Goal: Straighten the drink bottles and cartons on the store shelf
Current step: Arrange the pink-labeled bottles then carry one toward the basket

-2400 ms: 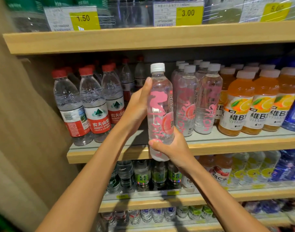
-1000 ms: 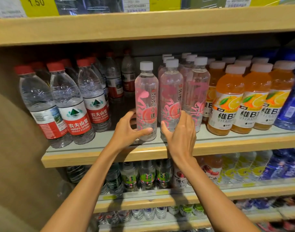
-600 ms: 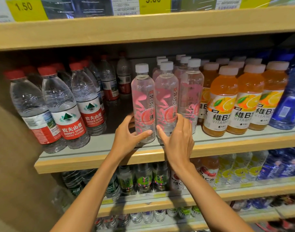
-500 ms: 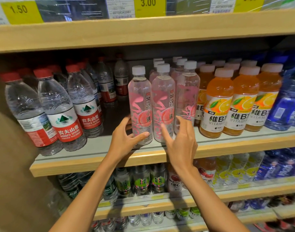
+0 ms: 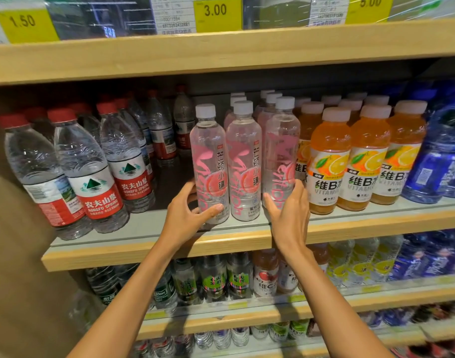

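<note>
Three clear pink-labelled bottles with white caps stand in a front row on the middle shelf (image 5: 154, 250). My left hand (image 5: 187, 215) grips the base of the left pink bottle (image 5: 208, 161), thumb across its front. The middle pink bottle (image 5: 243, 161) stands free between my hands. My right hand (image 5: 289, 210) holds the base of the right pink bottle (image 5: 282, 156), whose label is turned sideways compared with the other two. More pink bottles line up behind them.
Red-capped water bottles (image 5: 92, 171) stand left of a gap in the shelf. Orange vitamin drinks (image 5: 329, 161) crowd right beside my right hand, then blue bottles (image 5: 438, 161). A wooden shelf board (image 5: 221, 50) with price tags hangs overhead. Lower shelves carry more drinks.
The left pink bottle was set down on the shelf. My right hand left the middle pink bottle and moved right onto the third one. My left hand stayed on the left bottle.
</note>
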{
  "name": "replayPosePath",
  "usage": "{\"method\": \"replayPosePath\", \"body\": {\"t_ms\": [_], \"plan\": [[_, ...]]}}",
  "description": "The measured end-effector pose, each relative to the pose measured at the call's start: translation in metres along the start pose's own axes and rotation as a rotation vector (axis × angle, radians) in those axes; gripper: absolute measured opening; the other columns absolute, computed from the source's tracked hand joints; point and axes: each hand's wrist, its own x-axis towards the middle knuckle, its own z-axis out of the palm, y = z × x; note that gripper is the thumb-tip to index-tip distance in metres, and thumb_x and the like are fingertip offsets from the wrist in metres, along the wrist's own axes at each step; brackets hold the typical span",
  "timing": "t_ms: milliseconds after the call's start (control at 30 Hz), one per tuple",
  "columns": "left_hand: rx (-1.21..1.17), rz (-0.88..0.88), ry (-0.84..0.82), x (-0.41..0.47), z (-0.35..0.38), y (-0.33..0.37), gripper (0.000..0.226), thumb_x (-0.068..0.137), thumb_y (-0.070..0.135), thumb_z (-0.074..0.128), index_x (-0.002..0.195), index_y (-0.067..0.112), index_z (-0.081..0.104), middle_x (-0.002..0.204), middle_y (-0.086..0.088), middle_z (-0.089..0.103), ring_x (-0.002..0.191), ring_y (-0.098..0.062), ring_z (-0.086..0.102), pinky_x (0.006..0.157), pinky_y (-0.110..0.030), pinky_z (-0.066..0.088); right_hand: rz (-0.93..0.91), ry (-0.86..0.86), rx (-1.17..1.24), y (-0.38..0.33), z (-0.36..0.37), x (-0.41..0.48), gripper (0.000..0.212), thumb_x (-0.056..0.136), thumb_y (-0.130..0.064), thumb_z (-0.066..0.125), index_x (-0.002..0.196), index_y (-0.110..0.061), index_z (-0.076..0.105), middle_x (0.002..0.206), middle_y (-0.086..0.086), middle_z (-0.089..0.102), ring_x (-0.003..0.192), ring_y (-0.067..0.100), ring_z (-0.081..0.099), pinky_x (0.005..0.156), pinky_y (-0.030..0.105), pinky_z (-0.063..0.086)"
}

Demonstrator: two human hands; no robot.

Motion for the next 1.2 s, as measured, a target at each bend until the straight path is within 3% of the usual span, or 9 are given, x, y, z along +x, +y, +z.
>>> {"method": "replayPosePath", "body": {"t_ms": [167, 467, 833, 1000, 1200], "plan": [[0.012, 0.000, 0.010, 0.000, 0.003, 0.002, 0.062, 0.072, 0.025, 0.081, 0.127, 0.014, 0.055, 0.118, 0.009, 0.063, 0.109, 0.007, 0.056, 0.074, -0.005, 0.047, -0.002, 0.053, 0.076, 0.004, -0.002, -0.006, 0.063, 0.080, -0.028, 0.075, 0.127, -0.001, 0.043, 0.120, 0.016, 0.053, 0.110, 0.029, 0.050, 0.088, 0.031, 0.040], [0.036, 0.006, 0.006, 0.000, 0.006, 0.005, 0.059, 0.071, 0.025, 0.083, 0.122, 0.021, 0.054, 0.108, 0.023, 0.059, 0.098, 0.019, 0.055, 0.070, 0.000, 0.043, -0.026, 0.088, 0.056, 0.002, -0.001, -0.010, 0.067, 0.082, -0.030, 0.073, 0.132, 0.001, 0.041, 0.125, 0.016, 0.052, 0.115, 0.029, 0.050, 0.091, 0.028, 0.038], [-0.014, 0.001, 0.004, 0.002, 0.005, 0.001, 0.074, 0.066, 0.033, 0.083, 0.129, 0.011, 0.052, 0.111, 0.017, 0.061, 0.100, 0.015, 0.057, 0.069, -0.005, 0.048, -0.020, 0.103, 0.101, 0.004, -0.004, -0.012, 0.068, 0.079, -0.028, 0.076, 0.131, 0.000, 0.043, 0.125, 0.015, 0.053, 0.116, 0.027, 0.050, 0.091, 0.023, 0.034], [-0.017, 0.012, 0.005, 0.002, 0.004, -0.001, 0.076, 0.064, 0.038, 0.081, 0.129, 0.012, 0.052, 0.115, 0.009, 0.063, 0.101, 0.012, 0.058, 0.070, -0.006, 0.048, -0.017, 0.112, 0.089, 0.004, -0.004, -0.012, 0.068, 0.077, -0.030, 0.077, 0.128, 0.001, 0.045, 0.123, 0.015, 0.054, 0.115, 0.028, 0.051, 0.093, 0.031, 0.039], [-0.031, 0.015, -0.021, 0.001, 0.002, -0.001, 0.061, 0.071, 0.029, 0.082, 0.125, 0.016, 0.055, 0.111, 0.016, 0.063, 0.101, 0.009, 0.060, 0.074, -0.007, 0.048, 0.002, 0.079, 0.088, 0.003, -0.003, -0.011, 0.068, 0.081, -0.031, 0.074, 0.132, 0.000, 0.041, 0.129, 0.015, 0.054, 0.119, 0.029, 0.050, 0.095, 0.035, 0.041]]}}
